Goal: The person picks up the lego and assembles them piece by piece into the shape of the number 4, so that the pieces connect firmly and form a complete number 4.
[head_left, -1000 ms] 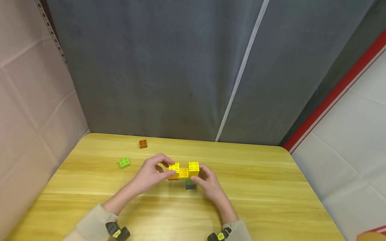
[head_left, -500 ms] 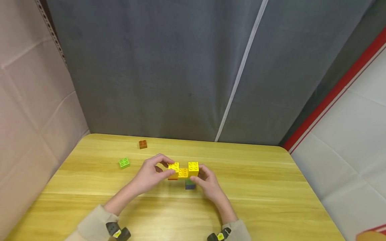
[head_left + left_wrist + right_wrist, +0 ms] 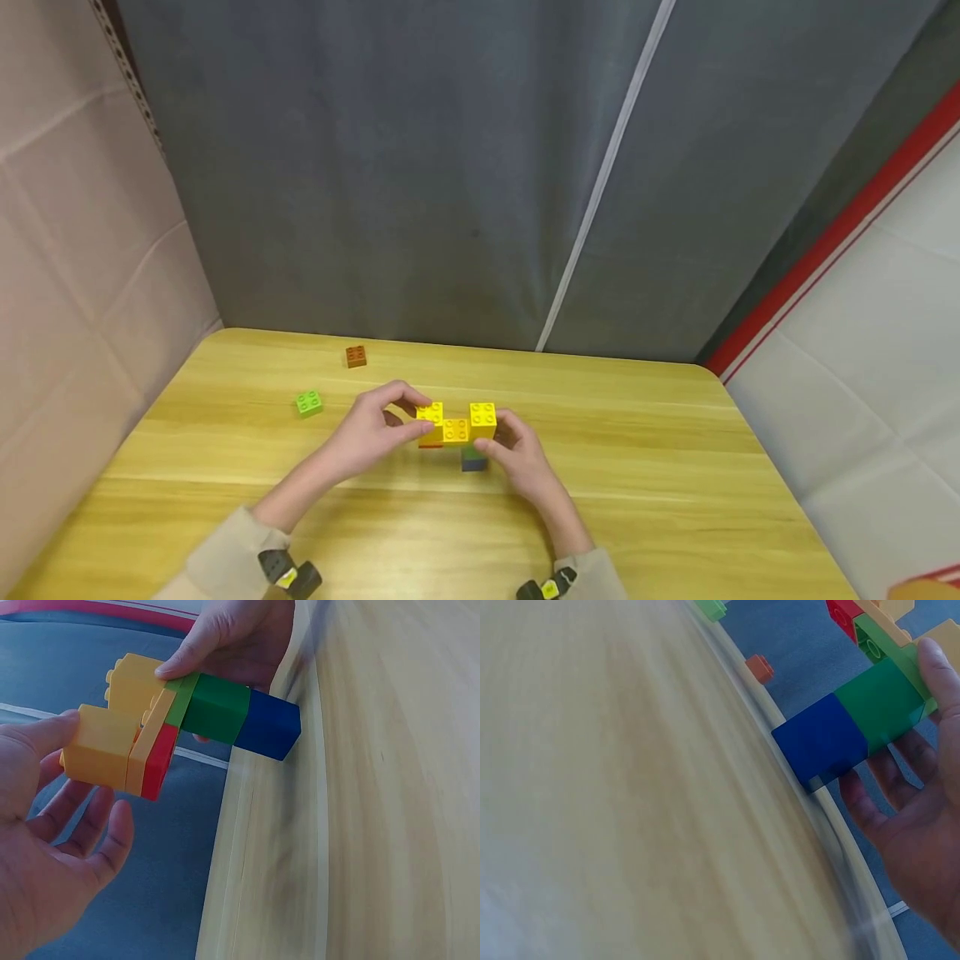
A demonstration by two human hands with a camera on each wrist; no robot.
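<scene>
A brick structure hangs between the two hands. On top, a thin yellow brick (image 3: 456, 431) bears a left yellow brick (image 3: 431, 417) and a right yellow brick (image 3: 482, 419). Below it, the left wrist view shows a red brick (image 3: 160, 761) on one side and light green (image 3: 182, 703), green (image 3: 217, 709) and blue (image 3: 268, 725) bricks stacked on the other. My left hand (image 3: 367, 437) pinches the left yellow brick. My right hand (image 3: 525, 462) grips the structure's right side, thumb at the light green brick. Whether the blue brick touches the table cannot be told.
A loose light green brick (image 3: 309, 404) and an orange-brown brick (image 3: 356, 357) lie at the back left of the wooden table (image 3: 637, 517). A grey curtain (image 3: 420, 183) stands behind the table's far edge, with light cloth walls on both sides.
The left hand and the left yellow brick have shifted very slightly left, away from the right yellow brick. The right hand keeps its place and grip.
</scene>
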